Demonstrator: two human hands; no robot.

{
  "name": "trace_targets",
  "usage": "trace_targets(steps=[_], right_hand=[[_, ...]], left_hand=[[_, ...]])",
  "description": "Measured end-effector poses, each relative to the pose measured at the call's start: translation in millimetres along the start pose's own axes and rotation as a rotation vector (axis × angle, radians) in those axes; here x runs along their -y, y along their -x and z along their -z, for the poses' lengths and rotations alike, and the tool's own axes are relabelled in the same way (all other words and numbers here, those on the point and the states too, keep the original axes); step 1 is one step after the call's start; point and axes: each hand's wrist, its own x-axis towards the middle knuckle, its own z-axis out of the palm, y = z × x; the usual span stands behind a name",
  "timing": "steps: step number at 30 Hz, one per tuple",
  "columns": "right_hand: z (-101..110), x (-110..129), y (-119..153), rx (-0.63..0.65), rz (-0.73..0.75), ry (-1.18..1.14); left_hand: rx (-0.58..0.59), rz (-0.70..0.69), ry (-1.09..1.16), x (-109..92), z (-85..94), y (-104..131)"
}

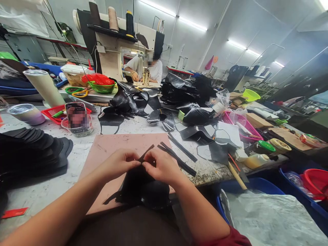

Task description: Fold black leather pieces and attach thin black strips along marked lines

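Over a pinkish board [102, 150], my left hand [123, 160] and my right hand [160, 165] meet at the upper edge of a black leather piece [143, 188]. Both hands pinch this edge between thumb and fingers, nearly touching each other. A narrow black strip [150, 148] sticks up past the fingertips, and I cannot tell whether it is joined to the leather. The lower part of the piece hangs down close to my lap. Several loose black strips [179, 159] lie right of my right hand.
A stack of black pieces [33, 153] stands on the left. Behind the board are a phone [77, 114] in a clear bowl, black leather parts [135, 99] and a sewing machine [110, 51] with a person behind it. A hammer handle [237, 176] juts over the right table edge.
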Motion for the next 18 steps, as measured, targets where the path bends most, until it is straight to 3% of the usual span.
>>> trace_targets(steps=[5, 14, 18], right_hand=[[-7, -1, -1, -0.067, -0.01, -0.009], [-13, -1, -2, -0.073, -0.027, 0.017], [-20, -3, -1, -0.124, -0.043, -0.039]], left_hand=[[-0.04, 0.018, 0.026, 0, -2.7, -2], [0.05, -0.049, -0.108, 1, -1.4, -4], [0.031, -0.085, -0.131, 1, -0.3, -4]])
